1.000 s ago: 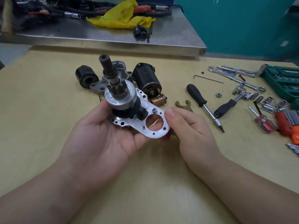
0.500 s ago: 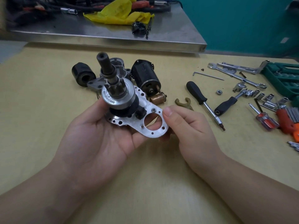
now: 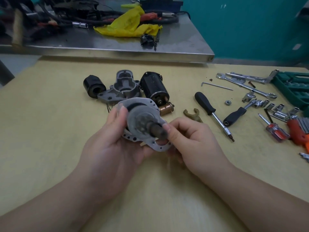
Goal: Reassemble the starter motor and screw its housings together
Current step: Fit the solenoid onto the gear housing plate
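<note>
Drive assembly (image 3: 142, 121) is now tipping shaft-first toward right hand (image 3: 189, 139), pinching the shaft; left hand (image 3: 117, 144) gripping its plate, likely inspecting.

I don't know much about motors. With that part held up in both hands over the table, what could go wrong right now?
1. The left hand holds the plate-and-shaft assembly above the table while the right hand pinches its shaft; the picture is blurred there, so it seems to be turning, and it might slip and drop.
2. If it fell, it could knock the copper plunger or the small fork lever lying just beyond it.
3. Loose sockets and a nut could roll away if the table is bumped.
</note>
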